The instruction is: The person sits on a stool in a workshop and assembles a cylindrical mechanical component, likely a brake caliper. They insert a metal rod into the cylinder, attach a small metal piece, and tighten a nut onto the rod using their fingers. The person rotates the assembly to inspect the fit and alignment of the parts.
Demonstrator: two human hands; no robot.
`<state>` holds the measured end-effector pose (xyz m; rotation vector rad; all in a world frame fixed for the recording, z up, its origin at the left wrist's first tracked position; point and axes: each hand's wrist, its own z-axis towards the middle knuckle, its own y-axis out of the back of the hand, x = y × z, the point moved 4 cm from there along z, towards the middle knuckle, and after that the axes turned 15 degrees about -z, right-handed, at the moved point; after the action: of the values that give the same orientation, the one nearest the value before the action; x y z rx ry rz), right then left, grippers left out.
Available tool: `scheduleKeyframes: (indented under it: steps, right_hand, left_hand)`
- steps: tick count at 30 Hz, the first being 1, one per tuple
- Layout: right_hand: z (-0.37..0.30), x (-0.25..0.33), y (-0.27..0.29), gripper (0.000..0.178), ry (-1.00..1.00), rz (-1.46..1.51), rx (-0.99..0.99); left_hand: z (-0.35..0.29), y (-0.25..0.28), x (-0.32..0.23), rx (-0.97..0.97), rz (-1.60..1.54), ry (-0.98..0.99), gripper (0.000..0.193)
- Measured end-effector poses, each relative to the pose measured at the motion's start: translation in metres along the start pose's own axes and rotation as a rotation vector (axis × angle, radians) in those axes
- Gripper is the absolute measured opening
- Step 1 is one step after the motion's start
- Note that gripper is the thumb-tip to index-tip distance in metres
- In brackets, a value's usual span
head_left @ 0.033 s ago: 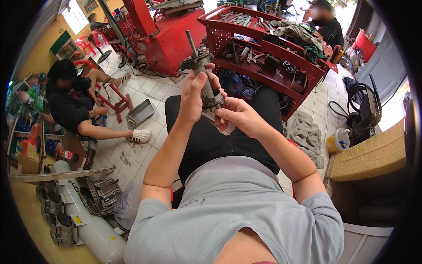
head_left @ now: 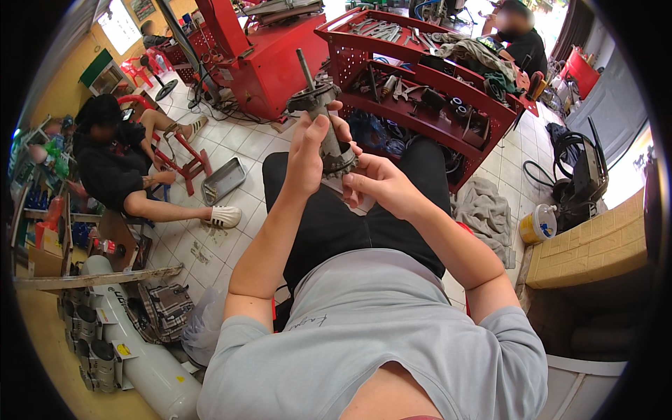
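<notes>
Above my lap I hold a grey metal wheel hub (head_left: 332,145), tilted so its upper end leans left and away from me. It has a wide flange on top, a thin axle rod (head_left: 304,68) sticking up from that, and a toothed ring (head_left: 340,165) at its lower end. My left hand (head_left: 306,157) is wrapped round the hub's tube, thumb on the near side. The fingers of my right hand (head_left: 383,185) pinch the edge of the toothed ring. Part of the tube is hidden behind my fingers.
A red tool cart (head_left: 420,73) with spanners on top stands just ahead. To the left, a seated person (head_left: 105,164) is near a metal tray (head_left: 224,180) on the tiled floor. A grey cloth (head_left: 483,217) and a plastic bucket (head_left: 537,225) lie to my right.
</notes>
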<state>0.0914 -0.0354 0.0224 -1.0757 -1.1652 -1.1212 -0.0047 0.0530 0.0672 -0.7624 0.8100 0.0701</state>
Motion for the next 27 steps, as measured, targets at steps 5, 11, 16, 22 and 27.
scheduleKeyframes:
  steps: [5, 11, 16, 22, 27]
  right_hand:
    - [0.0, 0.001, 0.0, 0.022, 0.026, -0.128, -0.04]
    - [0.0, 0.0, 0.001, 0.018, -0.011, -0.145, -0.027]
    - [-0.003, 0.006, 0.006, 0.017, -0.023, -0.133, -0.007]
    - [0.0, 0.005, 0.013, 0.017, -0.017, -0.178, -0.033]
    - [0.0, 0.006, 0.014, 0.016, 0.007, -0.183, -0.041]
  left_hand:
    - [0.0, -0.001, 0.001, 0.064, 0.147, -0.013, 0.047]
    - [-0.005, -0.003, 0.003, 0.002, 0.114, -0.019, 0.04]
    - [-0.003, -0.009, 0.0, 0.006, 0.082, -0.087, 0.043]
    - [-0.006, -0.013, 0.009, -0.035, 0.104, -0.195, 0.037]
    - [-0.006, -0.008, 0.012, -0.033, 0.043, -0.196, 0.033]
